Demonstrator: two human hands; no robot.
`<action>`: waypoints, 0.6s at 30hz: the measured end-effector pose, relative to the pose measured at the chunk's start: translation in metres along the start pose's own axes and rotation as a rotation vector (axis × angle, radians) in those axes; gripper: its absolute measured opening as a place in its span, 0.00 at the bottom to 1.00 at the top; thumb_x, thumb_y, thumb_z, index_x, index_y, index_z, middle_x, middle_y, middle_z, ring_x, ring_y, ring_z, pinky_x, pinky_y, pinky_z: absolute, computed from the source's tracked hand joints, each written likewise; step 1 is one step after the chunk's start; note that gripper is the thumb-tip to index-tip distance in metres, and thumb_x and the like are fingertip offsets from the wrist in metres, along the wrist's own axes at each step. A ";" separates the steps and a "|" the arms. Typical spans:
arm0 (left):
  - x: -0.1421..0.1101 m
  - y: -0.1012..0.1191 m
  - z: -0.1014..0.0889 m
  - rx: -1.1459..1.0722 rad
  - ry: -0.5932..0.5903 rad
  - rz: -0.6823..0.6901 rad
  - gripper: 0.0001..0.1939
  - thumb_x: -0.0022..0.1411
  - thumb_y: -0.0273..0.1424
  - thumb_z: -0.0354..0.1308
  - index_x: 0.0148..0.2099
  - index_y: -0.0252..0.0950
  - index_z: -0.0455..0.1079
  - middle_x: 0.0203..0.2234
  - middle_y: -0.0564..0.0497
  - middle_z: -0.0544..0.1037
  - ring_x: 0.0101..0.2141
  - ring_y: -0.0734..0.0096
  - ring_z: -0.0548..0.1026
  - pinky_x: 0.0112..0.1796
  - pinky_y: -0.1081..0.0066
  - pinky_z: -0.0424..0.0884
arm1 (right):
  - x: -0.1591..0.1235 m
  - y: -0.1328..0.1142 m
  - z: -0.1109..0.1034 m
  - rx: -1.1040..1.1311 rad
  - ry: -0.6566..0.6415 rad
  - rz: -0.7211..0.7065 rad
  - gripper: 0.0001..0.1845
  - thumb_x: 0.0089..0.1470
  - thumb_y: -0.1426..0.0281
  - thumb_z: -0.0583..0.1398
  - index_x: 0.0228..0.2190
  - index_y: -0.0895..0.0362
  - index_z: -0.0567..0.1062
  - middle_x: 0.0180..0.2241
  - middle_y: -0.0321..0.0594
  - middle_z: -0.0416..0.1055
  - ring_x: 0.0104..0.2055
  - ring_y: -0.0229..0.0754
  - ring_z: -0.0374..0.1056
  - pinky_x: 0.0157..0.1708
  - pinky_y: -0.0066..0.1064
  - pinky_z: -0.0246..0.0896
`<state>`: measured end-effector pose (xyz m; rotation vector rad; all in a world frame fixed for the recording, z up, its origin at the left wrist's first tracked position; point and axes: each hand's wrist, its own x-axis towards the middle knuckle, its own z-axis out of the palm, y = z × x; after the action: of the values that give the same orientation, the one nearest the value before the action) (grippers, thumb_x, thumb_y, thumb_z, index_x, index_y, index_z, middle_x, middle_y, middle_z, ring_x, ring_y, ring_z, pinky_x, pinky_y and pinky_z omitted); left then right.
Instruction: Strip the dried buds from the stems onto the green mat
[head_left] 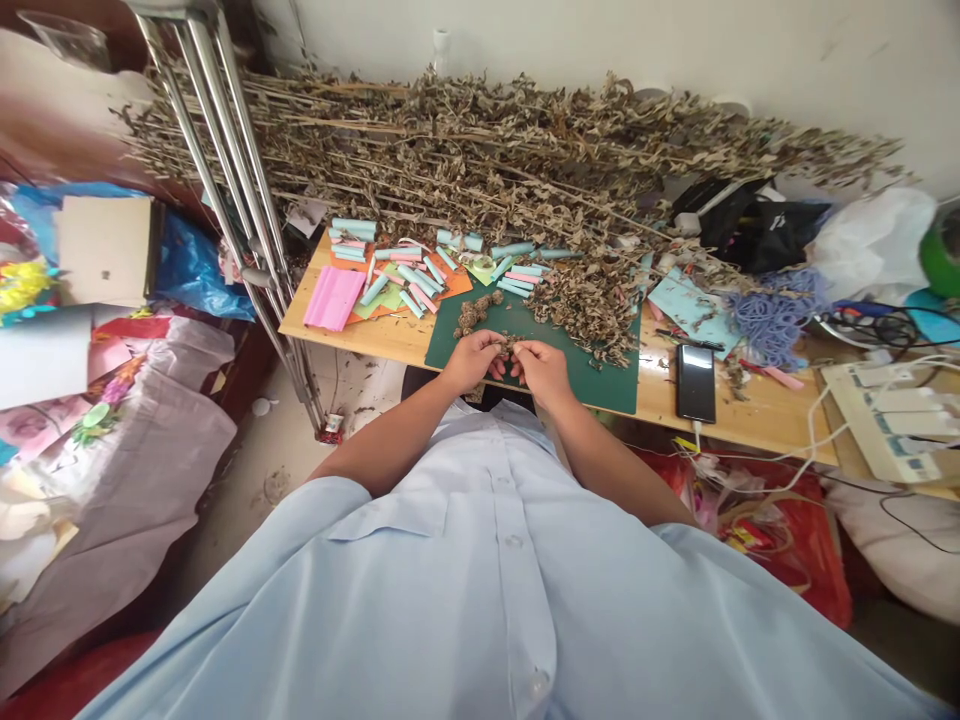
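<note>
Over the near edge of a green cutting mat (600, 390), my left hand (474, 360) and my right hand (541, 368) meet with their fingertips pinched together. Between them is a small bit of dried leaves (508, 346). Just beyond my left hand lies a small clump of rolled dried leaves (474, 312). A larger pile of loose dried leaves (592, 305) covers the mat's right half. Small blue and pink paper rolls (412, 278) lie on coloured sheets to the left, beside a folded pink paper (334, 298).
Long dried stalks (450, 140) stretch along the wall behind. Metal crutches (225, 150) lean at the left. On the right are a phone (696, 382) on a cable, purple yarn (776, 310) and a power strip (885, 420). Red bags (795, 545) sit below the table.
</note>
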<state>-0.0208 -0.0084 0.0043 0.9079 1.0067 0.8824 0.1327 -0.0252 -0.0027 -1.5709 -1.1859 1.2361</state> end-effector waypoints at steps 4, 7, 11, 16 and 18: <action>0.003 -0.002 -0.001 0.007 -0.022 -0.015 0.08 0.62 0.25 0.55 0.45 0.33 0.65 0.20 0.56 0.73 0.20 0.76 0.74 0.23 0.76 0.72 | -0.003 -0.006 -0.002 -0.078 -0.001 -0.044 0.17 0.53 0.56 0.60 0.33 0.55 0.81 0.19 0.35 0.72 0.18 0.38 0.64 0.18 0.28 0.58; 0.004 -0.003 -0.001 0.010 -0.027 -0.012 0.08 0.62 0.26 0.56 0.45 0.34 0.64 0.20 0.57 0.72 0.20 0.75 0.75 0.24 0.75 0.72 | -0.006 -0.011 -0.004 -0.199 -0.006 -0.126 0.16 0.55 0.58 0.59 0.33 0.55 0.82 0.21 0.36 0.74 0.21 0.40 0.67 0.24 0.31 0.63; 0.003 -0.004 -0.001 0.005 -0.042 0.000 0.07 0.62 0.28 0.57 0.43 0.33 0.64 0.21 0.56 0.72 0.21 0.75 0.75 0.26 0.75 0.74 | -0.008 -0.009 -0.005 -0.403 0.025 -0.330 0.13 0.57 0.63 0.58 0.32 0.53 0.82 0.33 0.40 0.80 0.35 0.45 0.74 0.39 0.34 0.68; 0.002 -0.008 -0.001 0.091 -0.032 0.030 0.09 0.62 0.28 0.58 0.44 0.33 0.65 0.19 0.57 0.73 0.20 0.75 0.75 0.25 0.75 0.72 | -0.007 -0.006 -0.005 -0.597 0.019 -0.479 0.14 0.61 0.67 0.56 0.33 0.53 0.82 0.35 0.43 0.79 0.40 0.46 0.73 0.44 0.35 0.64; 0.001 -0.008 -0.001 0.118 -0.021 0.047 0.07 0.62 0.27 0.57 0.43 0.33 0.65 0.18 0.57 0.72 0.19 0.76 0.74 0.24 0.76 0.71 | -0.006 -0.008 -0.006 -0.647 -0.002 -0.490 0.15 0.61 0.68 0.55 0.33 0.54 0.82 0.34 0.44 0.79 0.40 0.46 0.72 0.44 0.35 0.63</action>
<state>-0.0199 -0.0100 -0.0038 1.0419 1.0316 0.8577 0.1368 -0.0294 0.0074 -1.5583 -1.9571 0.5528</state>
